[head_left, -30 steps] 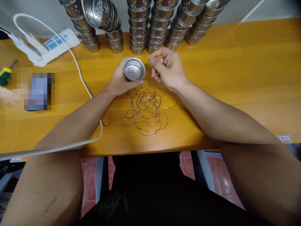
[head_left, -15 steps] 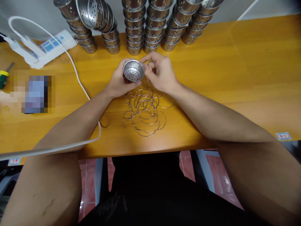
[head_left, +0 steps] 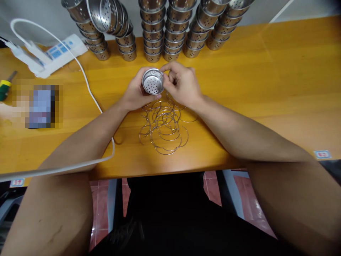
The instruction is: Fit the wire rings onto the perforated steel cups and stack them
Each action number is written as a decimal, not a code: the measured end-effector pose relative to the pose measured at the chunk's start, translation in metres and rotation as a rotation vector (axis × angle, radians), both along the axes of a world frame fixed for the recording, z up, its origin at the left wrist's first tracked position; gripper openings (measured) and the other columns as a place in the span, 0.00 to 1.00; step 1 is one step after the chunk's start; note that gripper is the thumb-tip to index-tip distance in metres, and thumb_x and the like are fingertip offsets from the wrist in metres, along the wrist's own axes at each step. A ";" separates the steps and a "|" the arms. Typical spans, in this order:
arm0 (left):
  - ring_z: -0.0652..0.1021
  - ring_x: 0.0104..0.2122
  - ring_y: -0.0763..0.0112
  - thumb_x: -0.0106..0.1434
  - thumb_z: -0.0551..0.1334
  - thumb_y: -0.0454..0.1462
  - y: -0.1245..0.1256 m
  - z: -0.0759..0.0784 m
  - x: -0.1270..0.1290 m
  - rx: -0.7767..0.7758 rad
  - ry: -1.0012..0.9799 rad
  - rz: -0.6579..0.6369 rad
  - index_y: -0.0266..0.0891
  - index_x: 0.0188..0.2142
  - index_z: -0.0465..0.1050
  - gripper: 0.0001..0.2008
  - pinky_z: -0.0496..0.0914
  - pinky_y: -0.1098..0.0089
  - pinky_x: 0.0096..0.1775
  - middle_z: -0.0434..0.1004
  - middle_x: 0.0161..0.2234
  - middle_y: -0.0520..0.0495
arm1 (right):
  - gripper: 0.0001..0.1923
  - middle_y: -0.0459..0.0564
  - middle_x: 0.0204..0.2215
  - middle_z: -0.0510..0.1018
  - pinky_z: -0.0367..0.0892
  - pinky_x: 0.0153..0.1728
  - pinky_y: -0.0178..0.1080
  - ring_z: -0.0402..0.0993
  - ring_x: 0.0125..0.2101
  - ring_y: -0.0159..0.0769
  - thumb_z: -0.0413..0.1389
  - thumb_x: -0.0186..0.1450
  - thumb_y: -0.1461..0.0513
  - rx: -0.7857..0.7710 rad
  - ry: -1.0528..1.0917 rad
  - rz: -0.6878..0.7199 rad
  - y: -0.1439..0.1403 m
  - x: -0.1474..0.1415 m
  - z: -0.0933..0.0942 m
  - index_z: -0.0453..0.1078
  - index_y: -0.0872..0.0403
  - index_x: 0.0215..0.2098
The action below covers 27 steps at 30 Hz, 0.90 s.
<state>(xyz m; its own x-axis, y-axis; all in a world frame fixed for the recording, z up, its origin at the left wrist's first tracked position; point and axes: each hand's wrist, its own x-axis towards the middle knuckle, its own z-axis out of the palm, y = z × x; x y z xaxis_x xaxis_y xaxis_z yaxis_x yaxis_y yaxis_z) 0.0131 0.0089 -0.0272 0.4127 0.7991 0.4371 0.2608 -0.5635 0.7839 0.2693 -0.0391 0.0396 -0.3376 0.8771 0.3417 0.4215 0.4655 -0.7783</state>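
My left hand point(head_left: 135, 90) is closed around the side of a perforated metal cup point(head_left: 152, 84), whose mouth tilts up toward me. At the cup's right rim, my right hand point(head_left: 182, 83) is closed in a pinch, its index finger curled over the edge. What lies between those fingertips is too small to make out; a wire may run below them. Just under both hands, a loose tangle of curved thin wires point(head_left: 165, 121) lies on the wooden table point(head_left: 239, 89).
Tall stacks of similar perforated cups point(head_left: 152, 35) line the back, one stack bending over. On the left are a white power strip point(head_left: 61, 53), a blurred phone-like object point(head_left: 41, 108), a green-and-yellow-handled screwdriver point(head_left: 5, 87) and a white cable point(head_left: 87, 83) passing by my left forearm.
The cup has shifted slightly right and tipped so that more of its holed bottom faces me. My right hand keeps its pinch at the rim, with small finger movement.
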 end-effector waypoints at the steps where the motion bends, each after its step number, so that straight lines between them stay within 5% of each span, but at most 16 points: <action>1: 0.87 0.67 0.34 0.58 0.92 0.61 -0.001 0.001 0.001 -0.016 -0.013 0.004 0.54 0.72 0.77 0.50 0.86 0.35 0.70 0.87 0.64 0.37 | 0.21 0.49 0.33 0.72 0.81 0.52 0.54 0.77 0.42 0.55 0.64 0.84 0.38 -0.001 -0.008 0.003 0.001 0.000 -0.001 0.79 0.41 0.60; 8: 0.87 0.65 0.34 0.57 0.91 0.66 -0.001 0.004 0.005 -0.035 -0.071 -0.049 0.55 0.69 0.79 0.49 0.86 0.34 0.70 0.87 0.63 0.38 | 0.12 0.45 0.29 0.72 0.80 0.53 0.53 0.72 0.34 0.46 0.62 0.87 0.48 0.097 -0.064 -0.064 0.004 -0.003 -0.005 0.81 0.45 0.57; 16: 0.87 0.65 0.33 0.59 0.90 0.66 -0.002 0.002 0.004 -0.016 -0.031 -0.054 0.52 0.71 0.77 0.50 0.86 0.34 0.67 0.86 0.63 0.36 | 0.17 0.49 0.32 0.76 0.84 0.58 0.56 0.81 0.42 0.54 0.65 0.85 0.42 0.053 -0.081 -0.062 -0.001 -0.001 0.000 0.83 0.43 0.60; 22: 0.88 0.64 0.32 0.57 0.91 0.64 0.005 -0.010 -0.001 0.023 -0.039 -0.054 0.53 0.71 0.77 0.51 0.88 0.33 0.67 0.87 0.64 0.35 | 0.19 0.50 0.35 0.75 0.83 0.58 0.55 0.78 0.43 0.54 0.63 0.86 0.42 0.019 -0.047 -0.006 0.001 0.000 -0.003 0.83 0.42 0.62; 27: 0.88 0.65 0.34 0.59 0.91 0.63 -0.001 0.000 0.004 -0.004 -0.035 -0.025 0.53 0.70 0.78 0.48 0.87 0.34 0.69 0.87 0.64 0.37 | 0.20 0.48 0.32 0.71 0.81 0.59 0.57 0.74 0.38 0.53 0.63 0.85 0.41 0.051 -0.047 -0.050 0.000 -0.002 -0.003 0.83 0.44 0.61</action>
<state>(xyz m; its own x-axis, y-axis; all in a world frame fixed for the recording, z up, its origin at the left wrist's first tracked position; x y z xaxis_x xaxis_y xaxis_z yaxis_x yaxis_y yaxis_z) 0.0167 0.0078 -0.0277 0.4174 0.7903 0.4485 0.2185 -0.5664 0.7947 0.2671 -0.0387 0.0363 -0.3104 0.8749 0.3717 0.4804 0.4818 -0.7329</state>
